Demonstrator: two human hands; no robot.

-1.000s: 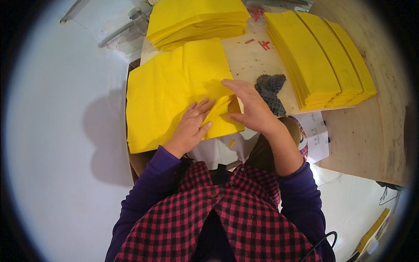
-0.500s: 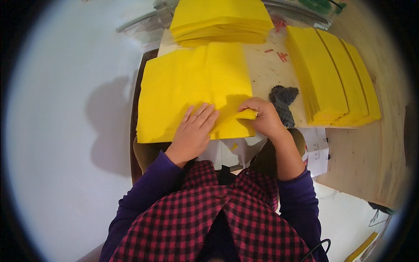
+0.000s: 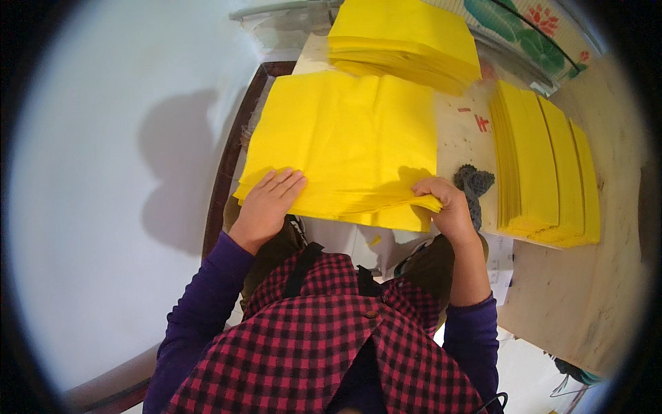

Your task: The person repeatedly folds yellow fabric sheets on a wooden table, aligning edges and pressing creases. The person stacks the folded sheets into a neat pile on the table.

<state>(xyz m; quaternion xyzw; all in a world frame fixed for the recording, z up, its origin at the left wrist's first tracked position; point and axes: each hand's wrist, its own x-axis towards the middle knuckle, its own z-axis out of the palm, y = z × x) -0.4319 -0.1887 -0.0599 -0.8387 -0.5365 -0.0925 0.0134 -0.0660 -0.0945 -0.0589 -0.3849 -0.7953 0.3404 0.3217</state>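
A yellow fabric sheet [image 3: 345,131], felt-like in look, lies flat in front of me on other yellow layers. Its near edge is turned up into a narrow fold. My left hand [image 3: 267,207] rests with straight fingers on the left end of that fold; its thumb is hidden. At the right end, my right hand [image 3: 445,207] pinches the folded edge between thumb and fingers, and the corner sticks out slightly. Below the fold, the near edge of the lower layers shows on the right side.
Behind the sheet stands a stack of yellow fabric [image 3: 407,34]. Several folded yellow bundles [image 3: 527,162] stand on the right. A dark grey knitted piece [image 3: 474,190] lies beside my right hand. The wooden table [image 3: 458,145] carries red marks. A white wall [image 3: 103,138] is at the left.
My left hand has slid left along the near edge, and the fold now runs along most of it. My right hand still pinches the right end. The whole view has shifted.
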